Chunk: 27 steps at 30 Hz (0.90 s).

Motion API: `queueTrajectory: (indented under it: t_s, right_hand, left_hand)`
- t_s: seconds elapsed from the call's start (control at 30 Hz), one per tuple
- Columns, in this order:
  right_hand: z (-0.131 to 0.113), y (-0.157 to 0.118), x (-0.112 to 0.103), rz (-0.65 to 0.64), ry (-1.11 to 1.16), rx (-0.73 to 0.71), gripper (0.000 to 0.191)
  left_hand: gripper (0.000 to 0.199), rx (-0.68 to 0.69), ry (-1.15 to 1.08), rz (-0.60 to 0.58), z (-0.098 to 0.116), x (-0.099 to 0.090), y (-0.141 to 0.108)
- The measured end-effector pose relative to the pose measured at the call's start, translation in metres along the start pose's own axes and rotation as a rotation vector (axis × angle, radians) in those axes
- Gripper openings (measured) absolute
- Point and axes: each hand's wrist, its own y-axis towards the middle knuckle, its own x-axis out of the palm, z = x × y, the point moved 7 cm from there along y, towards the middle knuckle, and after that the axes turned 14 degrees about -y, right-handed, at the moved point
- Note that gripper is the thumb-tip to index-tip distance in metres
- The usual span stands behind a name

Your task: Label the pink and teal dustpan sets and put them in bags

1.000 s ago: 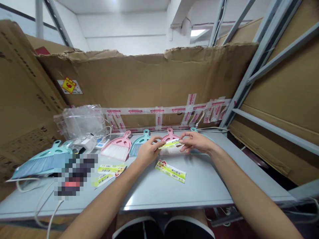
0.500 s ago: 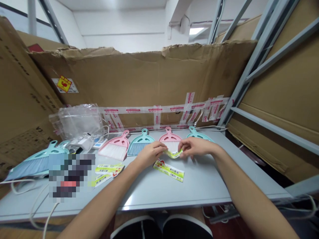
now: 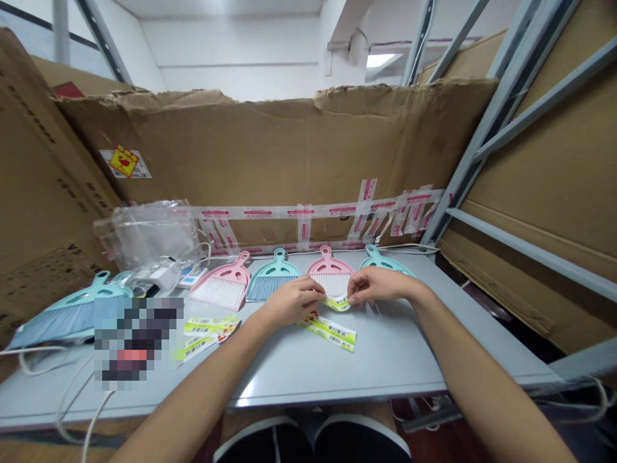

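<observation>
Your left hand (image 3: pixel 292 301) and right hand (image 3: pixel 378 286) pinch a yellow-green label strip (image 3: pixel 336 303) between them, a pink dustpan (image 3: pixel 328 263) just beyond, a second label strip (image 3: pixel 328 332) just nearer you.

1. A grey table (image 3: pixel 308 379) spreads beneath the fingers (image 3: pixel 366 283).
2. A green-and-yellow label strip (image 3: pixel 328 333) lies flat just below them.
3. Two similar strips (image 3: pixel 209 326) lie further left.
4. A pink dustpan (image 3: pixel 330 262) and a teal dustpan (image 3: pixel 380 260) lie just beyond the fingers.
5. Another pink dustpan (image 3: pixel 222 286) and teal dustpan (image 3: pixel 270 283) lie to their left.
</observation>
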Motion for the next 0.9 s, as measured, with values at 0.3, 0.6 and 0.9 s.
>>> queueTrajectory:
  t_s: [0.3,0.6,0.9]
  right_hand:
    - [0.006,0.004,0.0,0.018,0.015,0.011,0.038]
    - [0.011,0.002,-0.007,0.05,0.012,-0.006,0.034]
    - [0.012,0.004,-0.004,0.037,-0.002,0.056,0.046]
  left_hand:
    - [0.028,-0.001,0.009,-0.001,-0.005,0.001,-0.002]
    - [0.024,0.023,0.022,0.02,-0.002,-0.003,0.001]
    - [0.028,-0.042,0.042,0.001,-0.009,-0.001,-0.001]
